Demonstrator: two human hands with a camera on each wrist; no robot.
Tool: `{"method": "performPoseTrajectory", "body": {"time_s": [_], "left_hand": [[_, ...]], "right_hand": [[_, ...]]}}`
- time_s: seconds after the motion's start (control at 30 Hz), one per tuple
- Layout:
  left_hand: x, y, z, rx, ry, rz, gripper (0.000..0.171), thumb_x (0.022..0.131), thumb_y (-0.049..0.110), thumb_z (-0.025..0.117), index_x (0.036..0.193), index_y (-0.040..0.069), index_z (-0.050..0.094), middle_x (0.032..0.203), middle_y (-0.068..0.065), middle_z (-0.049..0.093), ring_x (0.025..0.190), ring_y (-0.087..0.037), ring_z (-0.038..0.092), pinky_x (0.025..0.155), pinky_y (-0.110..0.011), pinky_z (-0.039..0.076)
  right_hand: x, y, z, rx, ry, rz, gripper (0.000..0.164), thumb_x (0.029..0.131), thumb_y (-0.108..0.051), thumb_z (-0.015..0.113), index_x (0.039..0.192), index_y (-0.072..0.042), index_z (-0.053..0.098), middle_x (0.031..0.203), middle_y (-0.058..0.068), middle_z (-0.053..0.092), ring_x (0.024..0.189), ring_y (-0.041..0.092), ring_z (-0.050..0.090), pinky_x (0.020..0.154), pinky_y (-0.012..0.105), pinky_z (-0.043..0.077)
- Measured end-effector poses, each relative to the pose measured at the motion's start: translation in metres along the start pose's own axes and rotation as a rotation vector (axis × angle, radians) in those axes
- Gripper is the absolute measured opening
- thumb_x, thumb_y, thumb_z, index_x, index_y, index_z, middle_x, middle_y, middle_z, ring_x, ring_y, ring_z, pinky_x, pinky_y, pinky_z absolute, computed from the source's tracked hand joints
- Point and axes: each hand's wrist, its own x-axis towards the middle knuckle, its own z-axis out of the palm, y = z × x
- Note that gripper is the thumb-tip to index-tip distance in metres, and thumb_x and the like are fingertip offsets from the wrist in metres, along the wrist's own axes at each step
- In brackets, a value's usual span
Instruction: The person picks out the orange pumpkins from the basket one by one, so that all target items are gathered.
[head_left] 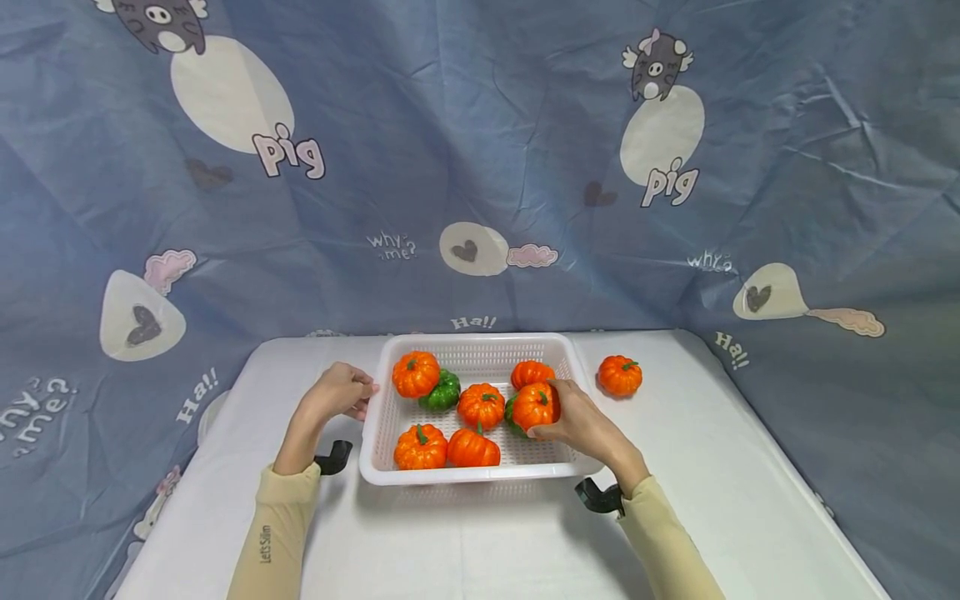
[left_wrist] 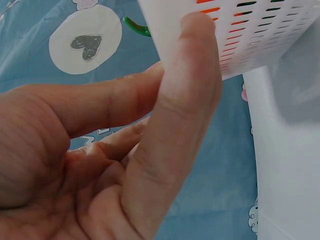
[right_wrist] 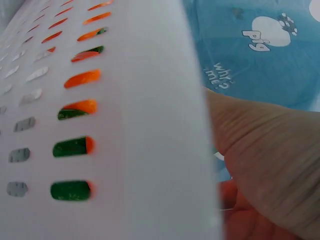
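Note:
A white plastic basket [head_left: 465, 475] with slotted walls holds several small orange pumpkins and green ones. My right hand [head_left: 588, 422] reaches over its right wall and grips an orange pumpkin [head_left: 536, 406], which sits above a green pumpkin [head_left: 513, 414] that is mostly hidden. In the right wrist view the basket wall [right_wrist: 160, 125] covers most of that hand. At the opposite end, my left hand [head_left: 341, 393] pinches the basket's rim, its thumb and a finger [left_wrist: 192, 75] against the wall in the left wrist view. Other orange pumpkins [head_left: 422, 447] lie at the left and middle.
One orange pumpkin [head_left: 619, 377] lies outside the basket, on the white table [head_left: 720, 467] to the right. Behind the table hangs a blue printed cloth [head_left: 480, 167], which also runs along both sides. A black wrist camera [head_left: 598, 496] sits close to the basket's front right corner.

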Motion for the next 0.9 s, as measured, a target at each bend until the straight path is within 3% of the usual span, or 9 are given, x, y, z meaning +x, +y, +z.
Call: {"method": "performPoseTrajectory", "body": {"time_s": [0.17,0.33,0.6,0.9], "left_hand": [[0.0,0.0,0.0,-0.005,-0.005,0.0,0.038,0.096,0.01,0.057,0.125,-0.015,0.052,0.086,-0.018,0.066,0.059,-0.012,0.064,0.061,-0.03,0.061],[0.0,0.0,0.0,-0.006,-0.009,-0.001,0.038,0.096,0.01,0.057,0.125,-0.015,0.052,0.087,-0.018,0.066,0.06,-0.013,0.064,0.061,-0.03,0.061],[0.0,-0.001,-0.001,-0.003,-0.017,-0.004,0.039,0.097,0.01,0.056,0.126,-0.016,0.051,0.089,-0.019,0.066,0.061,-0.014,0.064,0.062,-0.03,0.061],[0.0,0.0,-0.002,0.003,-0.025,-0.007,0.038,0.097,0.01,0.056,0.125,-0.016,0.052,0.09,-0.02,0.067,0.062,-0.014,0.064,0.062,-0.03,0.061]], "right_hand": [[0.0,-0.001,-0.006,0.012,-0.007,0.014,0.092,0.071,-0.034,0.086,0.141,0.005,0.04,0.138,0.021,0.049,0.126,0.034,0.049,0.109,0.05,0.04],[-0.005,-0.002,-0.015,0.03,-0.018,-0.025,0.094,0.072,-0.039,0.084,0.145,0.001,0.039,0.142,0.019,0.046,0.128,0.034,0.048,0.109,0.052,0.041],[-0.011,0.003,-0.037,0.207,0.018,-0.046,0.09,0.075,-0.033,0.083,0.143,0.002,0.037,0.142,0.02,0.046,0.127,0.04,0.05,0.104,0.053,0.045],[-0.021,0.026,-0.073,0.205,0.161,-0.006,0.089,0.076,-0.039,0.082,0.145,-0.004,0.038,0.141,0.018,0.047,0.122,0.036,0.053,0.101,0.051,0.048]]}}
